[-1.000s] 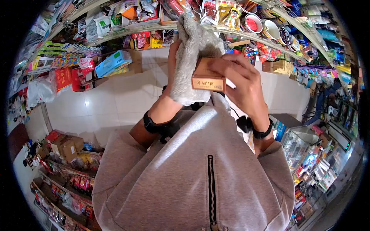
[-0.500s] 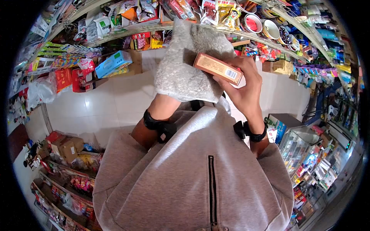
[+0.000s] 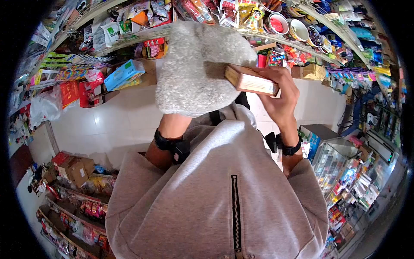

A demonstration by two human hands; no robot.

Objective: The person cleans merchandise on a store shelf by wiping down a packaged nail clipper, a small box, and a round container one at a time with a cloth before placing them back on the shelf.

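Observation:
A fluffy grey cloth covers my left hand, which goes up under its lower edge. Only my left wrist shows, so the fingers are hidden. My right hand grips a small brown and cream cardboard box by its right end, thumb below and fingers over the top. The box is tilted, and its left end lies against or just in front of the cloth's right side; contact is hard to judge.
Ahead, a curved shelf bears snack packets and several tubs. A blue box juts out at left. Lower left, tiered racks hold packets below cardboard boxes. A glass display case stands at right.
The cloth has shifted left with my left hand. My right hand has moved slightly right and turned the box, so its barcode face no longer shows clearly.

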